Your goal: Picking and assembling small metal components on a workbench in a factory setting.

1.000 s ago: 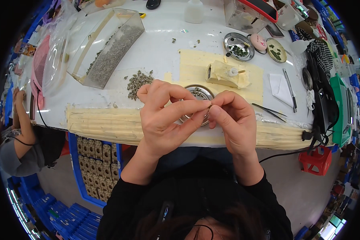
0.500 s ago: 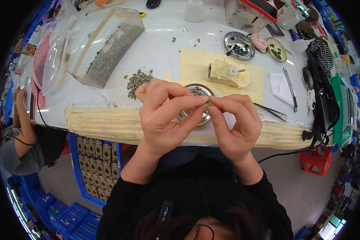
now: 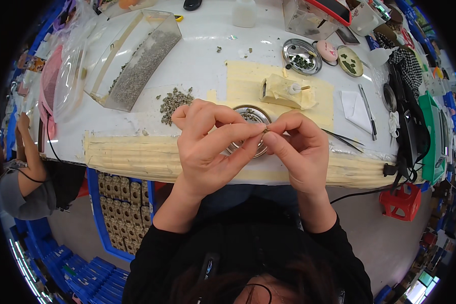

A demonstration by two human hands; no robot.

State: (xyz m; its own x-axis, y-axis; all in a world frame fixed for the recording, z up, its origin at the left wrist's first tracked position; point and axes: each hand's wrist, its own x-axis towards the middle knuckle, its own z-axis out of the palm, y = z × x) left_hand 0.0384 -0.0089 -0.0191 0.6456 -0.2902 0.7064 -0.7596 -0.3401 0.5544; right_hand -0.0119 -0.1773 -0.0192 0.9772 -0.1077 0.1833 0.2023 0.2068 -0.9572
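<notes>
Thumb and forefinger of my left hand (image 3: 207,147) are pinched together over a round metal dish (image 3: 260,112). My right hand (image 3: 301,147) pinches at the same spot, its fingertips meeting the left ones. Between them shows a tiny brownish-gold piece (image 3: 265,130), too small to name. Small grey-green parts lie in the dish, which my fingers partly cover. Left of my left hand is a loose pile of similar small parts (image 3: 175,104). Black tweezers (image 3: 343,140) rest on the table to the right of my right hand.
A clear bin (image 3: 142,63) of small grey parts stands at the back left. Behind the dish sits a tape-covered block (image 3: 288,92). A metal plate (image 3: 302,57) with dark bits is farther back. A blue crate (image 3: 105,223) of metal parts stands below the table edge; another person (image 3: 29,177) sits at far left.
My right hand has turned slightly, its thumb now lying more across the tiny piece, which shows more plainly between the fingertips. The left hand stays nearly in place.
</notes>
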